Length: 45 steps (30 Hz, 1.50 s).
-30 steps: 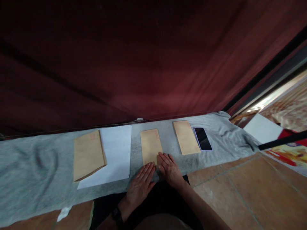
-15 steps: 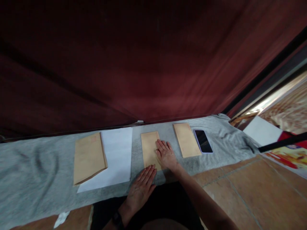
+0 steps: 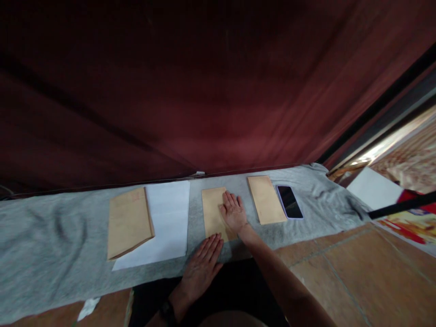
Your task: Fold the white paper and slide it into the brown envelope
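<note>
Under the right hand [image 3: 234,212] in the head view is the middle brown envelope [image 3: 211,213], lying flat on the grey cloth [image 3: 51,245]. The hand is palm down with fingers spread flat, pressing on the envelope's right half, not gripping anything. Just nearer than that hand, the left hand [image 3: 203,265] lies open and flat on the cloth too, fingertips right at the envelope's near edge. Right of the right hand there's a second envelope [image 3: 266,199], then a phone [image 3: 289,201] just beside it. Left of both hands: a white sheet [image 3: 166,222] with a bigger envelope [image 3: 128,221] overlapping its left side. Beyond the fingertips hangs a red curtain [image 3: 204,91].
</note>
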Motion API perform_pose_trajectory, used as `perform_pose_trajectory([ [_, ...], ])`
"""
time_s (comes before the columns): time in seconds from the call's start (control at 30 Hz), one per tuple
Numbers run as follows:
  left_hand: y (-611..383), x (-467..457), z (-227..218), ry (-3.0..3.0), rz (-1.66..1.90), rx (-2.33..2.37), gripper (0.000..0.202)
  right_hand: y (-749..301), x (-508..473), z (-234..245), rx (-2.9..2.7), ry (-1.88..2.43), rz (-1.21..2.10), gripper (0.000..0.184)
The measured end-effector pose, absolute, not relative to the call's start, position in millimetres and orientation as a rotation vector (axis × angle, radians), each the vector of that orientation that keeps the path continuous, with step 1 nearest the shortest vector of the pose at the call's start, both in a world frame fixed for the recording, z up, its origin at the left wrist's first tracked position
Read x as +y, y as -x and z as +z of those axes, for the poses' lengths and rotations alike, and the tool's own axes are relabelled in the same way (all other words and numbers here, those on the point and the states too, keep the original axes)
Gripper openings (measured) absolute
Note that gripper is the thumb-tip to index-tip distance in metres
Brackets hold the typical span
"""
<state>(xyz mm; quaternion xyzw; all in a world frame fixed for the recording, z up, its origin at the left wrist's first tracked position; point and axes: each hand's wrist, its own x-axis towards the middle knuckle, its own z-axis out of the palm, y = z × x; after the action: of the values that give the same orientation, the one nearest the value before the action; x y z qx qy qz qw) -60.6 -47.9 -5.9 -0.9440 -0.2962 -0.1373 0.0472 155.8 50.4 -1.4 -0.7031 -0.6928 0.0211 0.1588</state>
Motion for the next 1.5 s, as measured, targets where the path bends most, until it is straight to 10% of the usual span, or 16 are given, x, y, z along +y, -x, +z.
perform_pose_trajectory([
  [1.5,60.3,-53.5,9.9,3.095,-0.145,-1.026,0.067,-178.5,-115.5,-8.8,-2.195,1.701,0.093,0.049],
])
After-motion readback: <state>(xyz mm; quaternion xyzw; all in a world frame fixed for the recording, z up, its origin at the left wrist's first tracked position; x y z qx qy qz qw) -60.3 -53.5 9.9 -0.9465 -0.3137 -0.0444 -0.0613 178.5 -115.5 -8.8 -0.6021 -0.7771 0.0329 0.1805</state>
